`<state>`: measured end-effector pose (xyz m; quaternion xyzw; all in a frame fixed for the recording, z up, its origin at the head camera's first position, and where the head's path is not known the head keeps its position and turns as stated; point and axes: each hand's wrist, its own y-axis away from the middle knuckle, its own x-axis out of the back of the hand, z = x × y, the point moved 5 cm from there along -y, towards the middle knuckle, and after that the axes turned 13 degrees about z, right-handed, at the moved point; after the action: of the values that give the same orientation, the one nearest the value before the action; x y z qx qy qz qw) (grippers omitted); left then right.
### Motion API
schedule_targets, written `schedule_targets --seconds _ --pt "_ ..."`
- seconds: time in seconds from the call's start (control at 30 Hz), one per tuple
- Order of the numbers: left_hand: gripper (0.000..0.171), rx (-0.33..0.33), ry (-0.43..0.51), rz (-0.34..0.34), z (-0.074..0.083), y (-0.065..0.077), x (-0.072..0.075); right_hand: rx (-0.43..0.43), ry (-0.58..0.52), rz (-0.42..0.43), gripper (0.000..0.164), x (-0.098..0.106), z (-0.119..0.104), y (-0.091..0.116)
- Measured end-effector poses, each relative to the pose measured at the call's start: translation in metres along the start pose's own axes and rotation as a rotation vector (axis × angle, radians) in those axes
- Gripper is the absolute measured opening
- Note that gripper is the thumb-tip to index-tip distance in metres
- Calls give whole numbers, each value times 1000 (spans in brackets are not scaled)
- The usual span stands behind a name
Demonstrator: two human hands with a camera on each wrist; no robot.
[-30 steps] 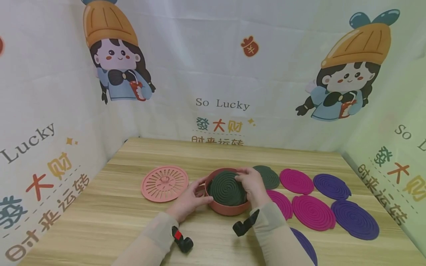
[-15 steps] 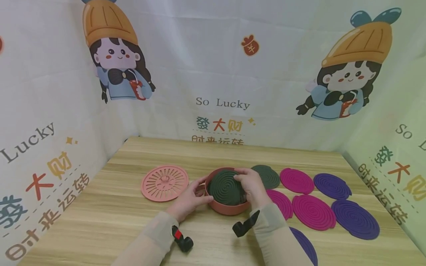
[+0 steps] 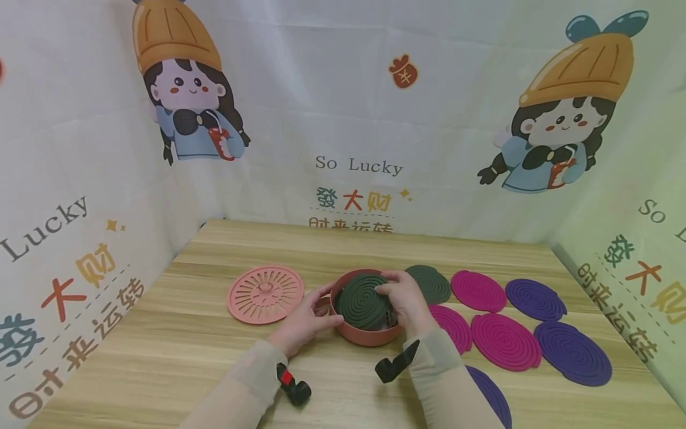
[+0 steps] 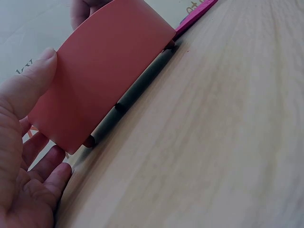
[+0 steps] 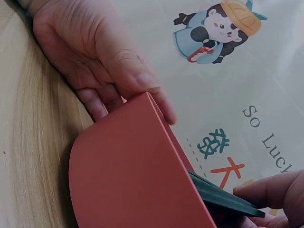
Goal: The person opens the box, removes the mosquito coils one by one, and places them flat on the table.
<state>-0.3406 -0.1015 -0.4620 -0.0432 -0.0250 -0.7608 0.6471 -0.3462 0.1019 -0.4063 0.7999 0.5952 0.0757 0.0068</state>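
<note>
A round coral-red mosquito coil holder point(image 3: 370, 338) sits on the table, with a dark green mosquito coil point(image 3: 364, 300) tilted inside its rim. My left hand point(image 3: 306, 322) grips the holder's left side; in the left wrist view its thumb lies against the holder's wall point(image 4: 104, 66), fingers low around the side. At the right rim, my right hand point(image 3: 408, 301) pinches the green coil's edge. The right wrist view shows the coil point(image 5: 223, 197) between thumb and fingers, partly hidden by the wall. Short feet keep the holder's base off the table.
To the left lies the slotted pink lid point(image 3: 245, 302) with a central knob. On the right are another green coil point(image 3: 430, 285), several magenta coils point(image 3: 506, 342) and several purple coils point(image 3: 572, 353). A printed cloth point(image 3: 343, 119) hangs behind the table point(image 3: 161, 363).
The green coil's near edge has risen slightly inside the holder, showing a gap beneath it. My right fingers have shifted slightly left with it. My left hand keeps its grip.
</note>
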Motion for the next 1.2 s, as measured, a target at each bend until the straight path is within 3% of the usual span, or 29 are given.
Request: schedule_targets --seconds 0.4,0.77,1.03,1.2 --pt "78 5 11 6 -1 0 0 -25 -18 -35 49 -3 -1 1" --pt "77 2 28 2 1 0 0 -25 -82 29 50 -1 0 -3" --pt "77 -21 53 -21 3 1 -1 -57 -226 70 48 4 0 -4" --pt "78 -24 65 -31 3 1 -1 -87 -327 48 49 7 0 -6"
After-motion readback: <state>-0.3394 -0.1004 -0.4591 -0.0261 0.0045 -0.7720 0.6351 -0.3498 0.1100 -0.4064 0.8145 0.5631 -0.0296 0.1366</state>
